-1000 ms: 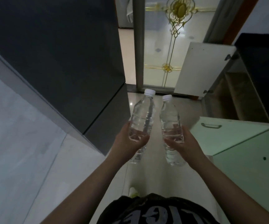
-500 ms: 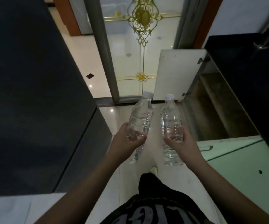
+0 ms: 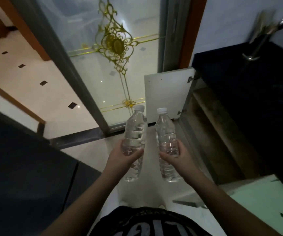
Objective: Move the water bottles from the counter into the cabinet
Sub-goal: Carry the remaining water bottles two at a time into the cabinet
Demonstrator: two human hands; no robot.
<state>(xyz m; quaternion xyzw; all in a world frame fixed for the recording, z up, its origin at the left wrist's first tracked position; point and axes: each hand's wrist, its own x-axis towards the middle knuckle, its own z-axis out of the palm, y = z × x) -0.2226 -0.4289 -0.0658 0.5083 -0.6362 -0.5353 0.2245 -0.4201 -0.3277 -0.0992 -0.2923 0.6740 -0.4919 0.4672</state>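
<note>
Bottles still held, left hand (image 3: 120, 159) grips left bottle (image 3: 134, 132), right hand (image 3: 179, 157) grips right bottle (image 3: 166, 132), open cabinet (image 3: 222, 133) now closer on right, bare floor (image 3: 89, 150) ahead.

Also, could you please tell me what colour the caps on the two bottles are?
Both caps are white, seen in the head view.
</note>
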